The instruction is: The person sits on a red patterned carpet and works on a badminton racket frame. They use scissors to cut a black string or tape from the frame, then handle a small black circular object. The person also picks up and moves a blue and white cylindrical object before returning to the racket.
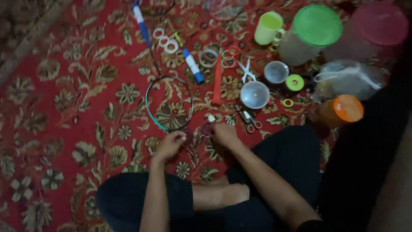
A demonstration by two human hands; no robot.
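Note:
I sit cross-legged on a red floral carpet [77, 107]. My left hand [169, 145] and my right hand [224, 132] meet just in front of my knees, both pinched on a small dark reddish ring-like piece [201, 131] held between them; its exact shape is blurred. A small white tip [211, 117] shows above my right fingers. Just beyond the hands lies a thin hoop [168, 102] with a teal-and-dark rim.
Spread beyond are small scissors [250, 120], white scissors [246, 71], a red stick [217, 86], blue-and-white markers [193, 65], tape rings [165, 41], clear round lids [254, 94], a green mug [269, 28], green- and pink-lidded tubs [311, 32], an orange-lidded jar [343, 109], a plastic bag [347, 79].

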